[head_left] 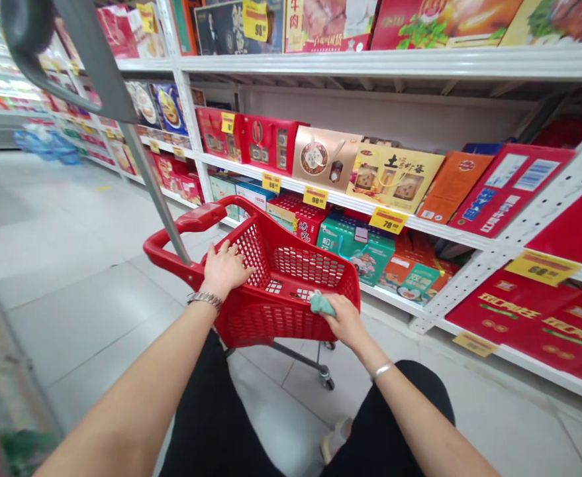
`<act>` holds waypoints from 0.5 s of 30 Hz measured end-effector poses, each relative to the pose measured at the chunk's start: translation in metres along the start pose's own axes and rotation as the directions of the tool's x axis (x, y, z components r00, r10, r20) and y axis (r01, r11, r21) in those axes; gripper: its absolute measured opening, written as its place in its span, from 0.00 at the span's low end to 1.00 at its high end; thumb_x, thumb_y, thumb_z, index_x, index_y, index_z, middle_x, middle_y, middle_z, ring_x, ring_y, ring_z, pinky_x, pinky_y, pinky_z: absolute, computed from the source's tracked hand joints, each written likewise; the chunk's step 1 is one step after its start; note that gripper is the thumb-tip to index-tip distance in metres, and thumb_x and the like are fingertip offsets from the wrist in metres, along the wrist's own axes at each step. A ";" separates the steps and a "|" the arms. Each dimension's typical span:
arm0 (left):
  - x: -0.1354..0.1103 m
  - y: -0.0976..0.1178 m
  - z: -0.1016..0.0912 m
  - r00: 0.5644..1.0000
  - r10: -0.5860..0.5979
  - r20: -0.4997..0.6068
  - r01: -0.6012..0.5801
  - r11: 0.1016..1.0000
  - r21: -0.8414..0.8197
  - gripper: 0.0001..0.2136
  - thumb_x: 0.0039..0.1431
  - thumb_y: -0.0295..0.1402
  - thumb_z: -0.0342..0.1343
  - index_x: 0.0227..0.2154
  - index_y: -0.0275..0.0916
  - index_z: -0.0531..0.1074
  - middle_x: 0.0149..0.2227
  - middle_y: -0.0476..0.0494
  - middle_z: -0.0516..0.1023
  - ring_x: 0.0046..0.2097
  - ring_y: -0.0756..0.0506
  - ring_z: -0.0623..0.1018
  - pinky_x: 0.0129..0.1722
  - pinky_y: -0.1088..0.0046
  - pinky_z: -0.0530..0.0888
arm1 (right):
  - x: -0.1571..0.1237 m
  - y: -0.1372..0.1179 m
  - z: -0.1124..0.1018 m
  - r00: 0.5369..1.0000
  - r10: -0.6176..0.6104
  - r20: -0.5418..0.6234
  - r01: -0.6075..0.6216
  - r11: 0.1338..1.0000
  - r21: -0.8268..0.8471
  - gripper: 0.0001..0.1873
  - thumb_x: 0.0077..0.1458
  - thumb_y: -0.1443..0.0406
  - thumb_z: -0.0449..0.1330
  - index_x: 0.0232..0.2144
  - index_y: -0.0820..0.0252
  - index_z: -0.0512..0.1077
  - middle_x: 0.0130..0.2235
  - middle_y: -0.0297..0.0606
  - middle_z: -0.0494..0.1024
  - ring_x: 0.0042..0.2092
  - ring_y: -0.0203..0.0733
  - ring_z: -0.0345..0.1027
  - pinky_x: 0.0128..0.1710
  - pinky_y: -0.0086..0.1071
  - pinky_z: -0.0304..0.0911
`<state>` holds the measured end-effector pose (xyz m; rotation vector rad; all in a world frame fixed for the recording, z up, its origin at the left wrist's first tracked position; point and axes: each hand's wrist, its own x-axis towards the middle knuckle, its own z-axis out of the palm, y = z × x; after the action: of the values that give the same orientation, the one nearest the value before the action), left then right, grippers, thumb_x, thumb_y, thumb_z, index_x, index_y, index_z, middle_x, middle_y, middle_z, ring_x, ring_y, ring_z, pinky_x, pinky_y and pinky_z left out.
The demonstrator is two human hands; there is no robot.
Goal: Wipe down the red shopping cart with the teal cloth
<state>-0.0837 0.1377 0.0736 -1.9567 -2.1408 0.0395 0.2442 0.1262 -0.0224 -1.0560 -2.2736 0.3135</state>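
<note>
A small red shopping cart (271, 324) with a perforated plastic basket stands in front of me. My left hand (226, 268) rests on the basket's near rim by the handle end, fingers stretched out and spread over the edge. At the far right end of the same rim, my right hand (343, 315) is closed around a pale green cloth (322, 305), which touches the rim. A grey metal pole (154, 189) rises from the cart's handle and carries a grey hooked piece at its top. Inside the basket I see only its perforated floor and walls.
White shelves (370, 63) with boxed goods and yellow price tags run along the right and ahead. Grey tiled floor (97, 298) extends to the left. Blue wrapped bottles (47, 142) sit far off. A blurred stand (7, 371) is at the lower left.
</note>
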 end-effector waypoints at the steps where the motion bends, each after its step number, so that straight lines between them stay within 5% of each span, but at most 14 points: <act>1: 0.001 0.000 0.001 1.000 0.002 -0.009 -0.002 1.000 -0.003 0.26 0.65 0.52 0.43 0.49 0.42 0.79 0.65 0.35 0.69 0.68 0.34 0.60 0.66 0.43 0.52 | 0.009 -0.013 0.007 0.999 -0.027 0.020 0.027 1.000 -0.006 0.18 0.58 0.69 0.58 0.51 0.57 0.73 0.48 0.44 0.79 0.49 0.48 0.71 0.51 0.42 0.65; 9: 0.005 0.000 0.003 1.000 0.001 -0.026 -0.001 1.000 0.009 0.26 0.62 0.54 0.48 0.50 0.42 0.79 0.64 0.37 0.70 0.68 0.29 0.61 0.65 0.43 0.54 | 0.090 -0.106 0.061 0.985 -0.086 0.151 0.089 0.996 -0.015 0.24 0.63 0.64 0.58 0.61 0.57 0.65 0.52 0.45 0.76 0.49 0.48 0.70 0.52 0.41 0.65; 15: 0.017 -0.011 0.005 0.999 0.053 -0.014 -0.052 0.998 0.030 0.24 0.62 0.52 0.47 0.48 0.43 0.79 0.62 0.38 0.73 0.66 0.30 0.65 0.65 0.42 0.54 | 0.096 -0.102 0.050 0.970 -0.079 0.228 0.070 0.997 0.045 0.24 0.65 0.63 0.57 0.61 0.56 0.64 0.53 0.43 0.76 0.51 0.46 0.71 0.53 0.39 0.65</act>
<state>-0.0969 0.1539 0.0740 -1.9900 -2.0677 0.0652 0.1038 0.1338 0.0243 -0.9547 -2.4952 0.4662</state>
